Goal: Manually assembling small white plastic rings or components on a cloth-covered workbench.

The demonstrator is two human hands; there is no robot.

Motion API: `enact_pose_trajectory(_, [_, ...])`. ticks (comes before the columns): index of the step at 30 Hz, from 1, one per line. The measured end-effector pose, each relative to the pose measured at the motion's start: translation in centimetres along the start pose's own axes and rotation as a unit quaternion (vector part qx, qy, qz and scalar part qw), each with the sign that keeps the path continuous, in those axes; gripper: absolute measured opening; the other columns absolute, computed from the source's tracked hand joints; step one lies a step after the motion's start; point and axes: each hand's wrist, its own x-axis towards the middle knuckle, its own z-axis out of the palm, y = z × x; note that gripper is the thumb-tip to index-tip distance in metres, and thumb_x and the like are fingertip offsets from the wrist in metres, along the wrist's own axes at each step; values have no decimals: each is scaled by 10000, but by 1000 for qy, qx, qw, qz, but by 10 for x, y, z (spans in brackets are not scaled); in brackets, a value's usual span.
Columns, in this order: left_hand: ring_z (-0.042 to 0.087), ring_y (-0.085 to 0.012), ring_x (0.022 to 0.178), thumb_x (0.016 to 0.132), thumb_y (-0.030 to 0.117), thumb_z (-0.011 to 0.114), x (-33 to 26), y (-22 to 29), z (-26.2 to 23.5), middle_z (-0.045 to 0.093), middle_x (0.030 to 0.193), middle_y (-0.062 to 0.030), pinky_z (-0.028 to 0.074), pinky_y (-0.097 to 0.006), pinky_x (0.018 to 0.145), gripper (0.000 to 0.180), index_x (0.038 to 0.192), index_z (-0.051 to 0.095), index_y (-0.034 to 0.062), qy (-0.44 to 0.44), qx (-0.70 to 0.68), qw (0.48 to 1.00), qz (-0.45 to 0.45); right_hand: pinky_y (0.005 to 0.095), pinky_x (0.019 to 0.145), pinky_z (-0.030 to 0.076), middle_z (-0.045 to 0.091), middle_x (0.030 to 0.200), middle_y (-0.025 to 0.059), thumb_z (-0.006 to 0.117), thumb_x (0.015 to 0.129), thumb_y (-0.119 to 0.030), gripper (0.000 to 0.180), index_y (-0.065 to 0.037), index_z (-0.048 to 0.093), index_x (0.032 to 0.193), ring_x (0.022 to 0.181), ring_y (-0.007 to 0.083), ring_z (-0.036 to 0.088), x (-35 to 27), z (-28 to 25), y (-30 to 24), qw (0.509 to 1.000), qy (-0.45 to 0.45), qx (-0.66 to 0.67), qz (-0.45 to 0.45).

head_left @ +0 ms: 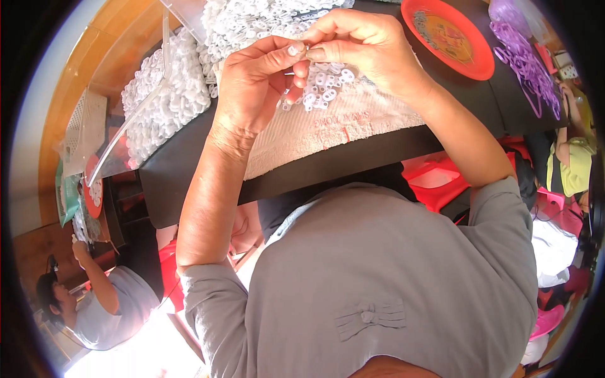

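My left hand and my right hand meet above a cloth, thumb and fingertips of each pinched together at one spot. Whatever sits between them is too small and too covered to name. Below the left fingers, a small white bit shows near the curled fingertips. Just under the hands lies a loose cluster of small white plastic pieces, oval with holes. They rest on a pale ribbed towel with red lettering. Behind, a big heap of similar white pieces spreads out.
More white pieces fill a clear plastic bin at the left. On the dark table, a red oval tray holds small metallic bits, with purple cord beyond it. Another person works at lower left; someone in yellow is at right.
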Motion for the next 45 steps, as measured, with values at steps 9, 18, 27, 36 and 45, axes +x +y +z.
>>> enact_pose_trajectory(9, [570,-140,605,916,131,647,-3,-5,-2,623,716,-69,406,-270,483,164,889,647,-31,40,42,998,-15,224,747,507,669,898,25,659,887,-16,98,6,668,982,838,84,629,-1,-5,26,996,28,-79,16])
enact_pose_trajectory(18, [581,-292,779,685,65,740,-29,-32,-7,570,798,-85,493,-395,603,197,792,574,67,-24,638,735,229,222,689,488,639,824,6,645,893,-35,70,2,656,951,757,67,594,-4,-13,25,995,45,-55,70])
enact_pose_trajectory(27, [585,-281,776,700,81,730,-29,-44,-10,559,785,-84,505,-389,603,196,798,562,61,4,669,694,265,217,672,478,622,806,1,655,886,-42,59,7,647,917,730,56,567,-6,-11,32,995,11,-91,26])
enact_pose_trajectory(36, [597,-303,759,742,81,714,-22,-52,-10,574,772,-105,509,-395,614,145,784,578,50,9,694,653,305,222,686,490,623,814,7,655,891,-51,66,4,646,928,736,59,565,-6,-10,35,994,9,-94,60])
enact_pose_trajectory(45, [548,-66,619,837,60,707,-22,-18,-6,631,708,-12,449,-222,543,83,865,675,-11,151,255,955,14,218,689,484,619,819,2,657,882,-33,67,-3,648,941,751,61,576,-7,-6,31,992,19,-111,57])
